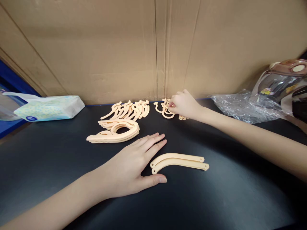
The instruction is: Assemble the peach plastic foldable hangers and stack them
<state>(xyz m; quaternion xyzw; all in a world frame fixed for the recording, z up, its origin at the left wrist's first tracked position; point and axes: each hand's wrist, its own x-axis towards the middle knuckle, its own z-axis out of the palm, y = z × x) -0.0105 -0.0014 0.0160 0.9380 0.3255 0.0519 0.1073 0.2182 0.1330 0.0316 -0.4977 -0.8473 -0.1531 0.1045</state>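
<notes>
My left hand (137, 163) lies on the black table with its fingers stretched out and nothing in them. Two curved cream plastic hanger arms (179, 160), with holes at their ends, lie side by side between its thumb and forefinger and reach out to the right. Farther back, my right hand (184, 103) is closed in a pinch over a small pile of cream plastic hooks (168, 115). Its fingertips hide whatever is between them. Left of that pile sits a row of several curved hook-ended pieces (130, 110). In front of this row, folded cream hangers (112, 138) are stacked.
A cardboard wall (107, 57) closes off the back of the black table (216, 204). On the left is a tissue pack (52, 108). Crumpled clear plastic (244, 105) and a transparent bottle with a brown lid (283, 68) stand at the right.
</notes>
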